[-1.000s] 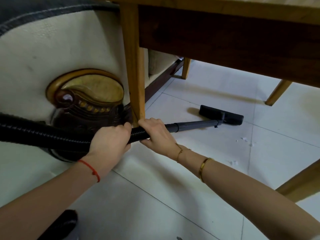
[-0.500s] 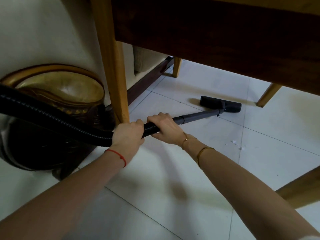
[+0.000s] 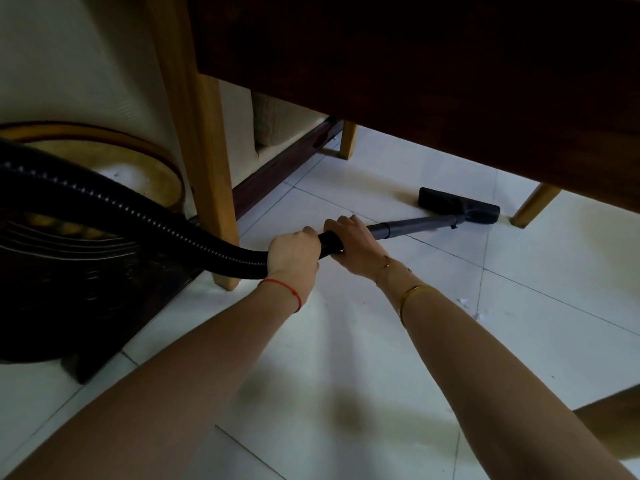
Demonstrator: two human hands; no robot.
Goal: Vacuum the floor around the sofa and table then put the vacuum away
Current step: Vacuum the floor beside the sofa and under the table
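Head view, low under the table [image 3: 450, 81]. Both hands on the vacuum, wrapped round the stretch where hose [image 3: 121, 209] meets wand [image 3: 412, 225]. Left hand [image 3: 292, 256] curled over the ribbed black hose end, knuckles up, red string at the wrist. Right hand [image 3: 353, 244] just ahead of it, fingers folded over the black cuff, almost touching the left. Nothing spread, nothing loose: two full grips.

Long axis of the wand running away from the fingers, forward and to the right, low to the white floor tiles [image 3: 346, 341]. Floor head [image 3: 459, 206] at the far end, flat on the tile beneath the table, well apart from both hands, near the far right table leg [image 3: 535, 206]. Right hand the nearer one to the head, so likely steering; left likely feeding hose.

Hose bending back left past the near table leg [image 3: 207, 168], close against the sofa base [image 3: 86, 271]. Small white scraps [image 3: 464, 302] on the tile to the right of the right forearm, off the wand's line. Next sweep probably a swing rightward and back toward those.
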